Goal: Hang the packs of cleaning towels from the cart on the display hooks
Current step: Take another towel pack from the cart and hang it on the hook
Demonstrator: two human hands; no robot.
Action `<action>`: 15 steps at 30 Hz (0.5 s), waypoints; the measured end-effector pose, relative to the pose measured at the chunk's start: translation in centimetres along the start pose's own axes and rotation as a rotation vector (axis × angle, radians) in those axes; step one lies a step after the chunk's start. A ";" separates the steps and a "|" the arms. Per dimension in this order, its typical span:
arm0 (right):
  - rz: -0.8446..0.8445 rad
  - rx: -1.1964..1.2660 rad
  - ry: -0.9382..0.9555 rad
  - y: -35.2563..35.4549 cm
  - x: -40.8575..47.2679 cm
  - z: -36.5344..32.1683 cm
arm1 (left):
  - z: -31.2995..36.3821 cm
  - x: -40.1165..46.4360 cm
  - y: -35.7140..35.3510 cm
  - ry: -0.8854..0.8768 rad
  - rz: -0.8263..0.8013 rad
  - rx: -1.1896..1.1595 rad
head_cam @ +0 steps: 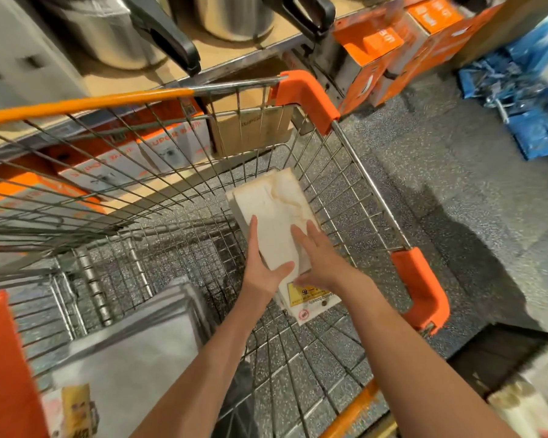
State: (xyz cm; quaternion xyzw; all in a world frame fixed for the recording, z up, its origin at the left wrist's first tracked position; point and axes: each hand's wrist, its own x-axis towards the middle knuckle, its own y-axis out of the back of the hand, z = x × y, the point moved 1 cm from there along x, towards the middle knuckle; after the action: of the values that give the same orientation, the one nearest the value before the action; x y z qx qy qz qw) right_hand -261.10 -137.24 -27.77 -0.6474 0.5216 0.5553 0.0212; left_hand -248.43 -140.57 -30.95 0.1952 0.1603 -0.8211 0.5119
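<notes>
A stack of white cleaning towel packs (272,210) lies inside the wire shopping cart (370,184), near its right wall. A yellow and white label (310,298) shows at the near end of the packs. My left hand (263,263) grips the stack's left edge, thumb on top. My right hand (320,257) lies flat on the top pack with fingers spread, its thumb by the label. More packs in grey-white wrap (133,358) rest in the cart's near left part. No display hooks are in view.
Orange boxes (393,55) and metal pots (234,14) fill shelves beyond the cart. Blue packaged goods (525,90) lie on the speckled floor at right. More white packs (525,403) sit at the lower right. The cart has orange corners (421,286).
</notes>
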 end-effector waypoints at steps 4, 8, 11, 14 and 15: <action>-0.012 0.002 0.001 0.0 0.0 0.0 | -0.4 -0.1 0.3 0.038 0.012 0.184; -0.029 -0.038 0.011 0.2 0.0 -0.3 | -0.5 0.0 0.0 0.064 -0.045 0.236; -0.037 -0.049 0.010 0.4 -0.1 -0.3 | -0.7 0.2 -0.1 0.057 -0.033 0.250; -0.013 -0.037 0.018 0.3 -0.1 -0.4 | -1.0 0.2 -0.2 0.058 0.009 0.227; -0.005 -0.035 0.021 0.2 0.0 -0.4 | -1.0 0.2 -0.3 0.063 0.034 0.211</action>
State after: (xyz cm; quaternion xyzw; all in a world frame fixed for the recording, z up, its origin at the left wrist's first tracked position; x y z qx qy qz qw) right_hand -260.96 -137.57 -27.47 -0.6546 0.5104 0.5576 0.0057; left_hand -248.63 -140.07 -31.91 0.2762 0.0858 -0.8181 0.4971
